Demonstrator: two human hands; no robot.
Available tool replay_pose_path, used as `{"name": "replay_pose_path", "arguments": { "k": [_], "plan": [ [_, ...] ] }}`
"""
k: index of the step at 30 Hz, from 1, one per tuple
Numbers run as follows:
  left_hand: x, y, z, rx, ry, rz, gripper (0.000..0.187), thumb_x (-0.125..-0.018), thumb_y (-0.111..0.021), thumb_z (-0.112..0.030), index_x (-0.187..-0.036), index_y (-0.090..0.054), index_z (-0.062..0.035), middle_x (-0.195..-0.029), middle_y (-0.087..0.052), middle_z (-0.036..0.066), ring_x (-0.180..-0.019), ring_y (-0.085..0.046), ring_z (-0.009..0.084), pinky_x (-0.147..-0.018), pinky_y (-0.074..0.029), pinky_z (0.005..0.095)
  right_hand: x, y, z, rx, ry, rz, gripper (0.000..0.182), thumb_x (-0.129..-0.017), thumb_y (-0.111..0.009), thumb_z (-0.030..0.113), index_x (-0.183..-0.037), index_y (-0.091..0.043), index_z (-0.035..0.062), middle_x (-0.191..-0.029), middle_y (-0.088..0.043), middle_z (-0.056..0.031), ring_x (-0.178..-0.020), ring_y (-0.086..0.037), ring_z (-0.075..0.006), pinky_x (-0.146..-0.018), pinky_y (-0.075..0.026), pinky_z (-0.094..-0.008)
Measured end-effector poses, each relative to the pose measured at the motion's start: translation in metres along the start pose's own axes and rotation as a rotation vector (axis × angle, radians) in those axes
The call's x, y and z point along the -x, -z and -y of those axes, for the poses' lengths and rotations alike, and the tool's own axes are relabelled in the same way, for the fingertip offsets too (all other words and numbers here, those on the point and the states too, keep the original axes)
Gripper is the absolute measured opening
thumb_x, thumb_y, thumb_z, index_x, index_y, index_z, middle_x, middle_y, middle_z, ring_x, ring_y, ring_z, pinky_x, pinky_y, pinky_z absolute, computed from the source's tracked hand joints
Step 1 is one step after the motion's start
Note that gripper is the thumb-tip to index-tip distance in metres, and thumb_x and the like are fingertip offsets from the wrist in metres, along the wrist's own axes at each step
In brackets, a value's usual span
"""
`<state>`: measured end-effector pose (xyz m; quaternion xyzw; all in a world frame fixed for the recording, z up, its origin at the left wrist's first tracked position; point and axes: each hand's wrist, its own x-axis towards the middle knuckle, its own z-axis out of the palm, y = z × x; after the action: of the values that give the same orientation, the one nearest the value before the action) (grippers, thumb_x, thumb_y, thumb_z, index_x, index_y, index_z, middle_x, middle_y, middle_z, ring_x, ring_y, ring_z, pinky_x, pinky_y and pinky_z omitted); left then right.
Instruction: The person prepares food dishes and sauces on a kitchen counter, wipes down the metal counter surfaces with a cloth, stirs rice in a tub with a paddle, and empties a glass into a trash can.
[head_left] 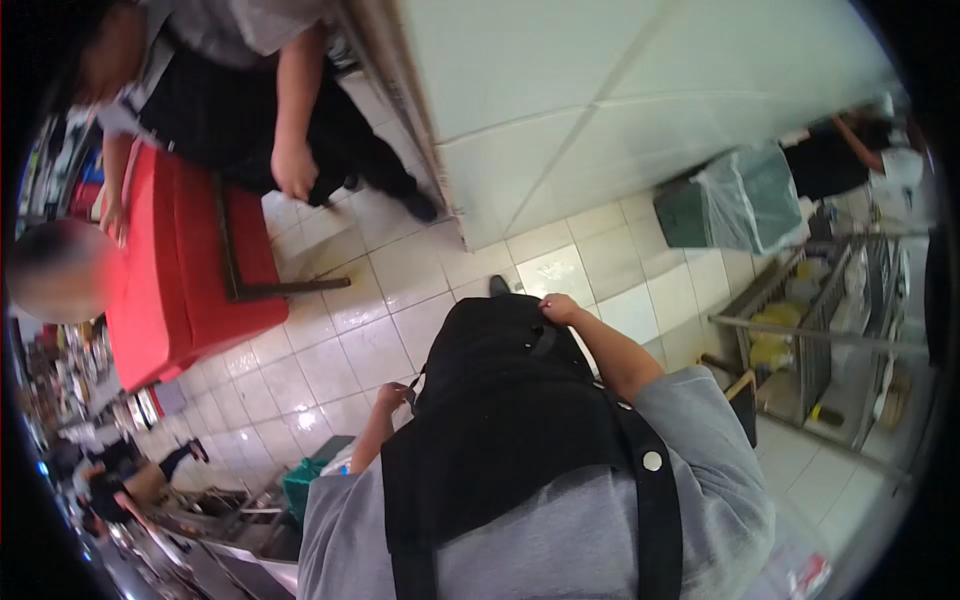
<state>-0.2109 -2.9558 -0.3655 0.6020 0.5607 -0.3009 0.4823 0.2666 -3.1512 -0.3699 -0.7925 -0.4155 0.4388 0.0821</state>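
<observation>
White tiled floor (350, 340) carried everything. Red cart-like bin (175, 280) stood on it, a co-worker's black shoes (420, 205) just beyond the bin by the white wall base. Well across from the bin, a green bin with clear plastic liner (735, 200) sat on the tiles, wire rack (830, 330) beside that.

The black apron (500, 400) hangs down the front of the person, over a grey shirt. It is dark and plain, with wide black straps and a round silver button on one strap. Its cloth is bunched up near the bottom edge. Both of its sides are pinched between fingers, above the white floor tiles.
</observation>
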Motion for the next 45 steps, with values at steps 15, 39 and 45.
{"name": "replay_pose_path", "arguments": {
  "k": [15,39,45],
  "plan": [
    [-0.035,-0.024,-0.199,0.054,-0.537,-0.161,0.035,-0.083,-0.068,-0.026,-0.111,-0.067,-0.0046,-0.097,-0.072,0.016,-0.087,-0.07,0.0245,-0.077,-0.054,0.0338,0.104,-0.014,-0.142,-0.182,-0.253,0.012,0.029,-0.077,-0.061,0.025,-0.097,-0.076,0.0097,-0.104,-0.071,-0.0179,-0.1,-0.067,-0.0334,-0.091,-0.052,-0.0404],
    [0.103,-0.305,-0.009,1.158,0.187,-0.474,0.02,-0.088,-0.061,-0.016,-0.1,-0.073,-0.0071,-0.085,-0.072,0.012,-0.071,-0.069,0.0217,-0.061,-0.052,0.0377,-0.11,-0.01,0.063,0.735,0.696,0.724,0.037,-0.08,-0.059,0.031,-0.107,-0.071,0.0079,-0.105,-0.07,-0.017,-0.099,-0.066,-0.0328,-0.087,-0.051,-0.0427],
    [0.081,-0.303,-0.032,1.023,0.259,-0.532,0.022,-0.088,-0.061,-0.018,-0.101,-0.07,-0.0032,-0.079,-0.07,0.015,-0.067,-0.068,0.0218,-0.061,-0.051,0.0365,-0.158,-0.013,0.286,0.553,0.755,0.602,0.034,-0.083,-0.058,0.027,-0.109,-0.07,0.0079,-0.103,-0.071,-0.0161,-0.095,-0.068,-0.03,-0.085,-0.052,-0.0407]
  ]
}}
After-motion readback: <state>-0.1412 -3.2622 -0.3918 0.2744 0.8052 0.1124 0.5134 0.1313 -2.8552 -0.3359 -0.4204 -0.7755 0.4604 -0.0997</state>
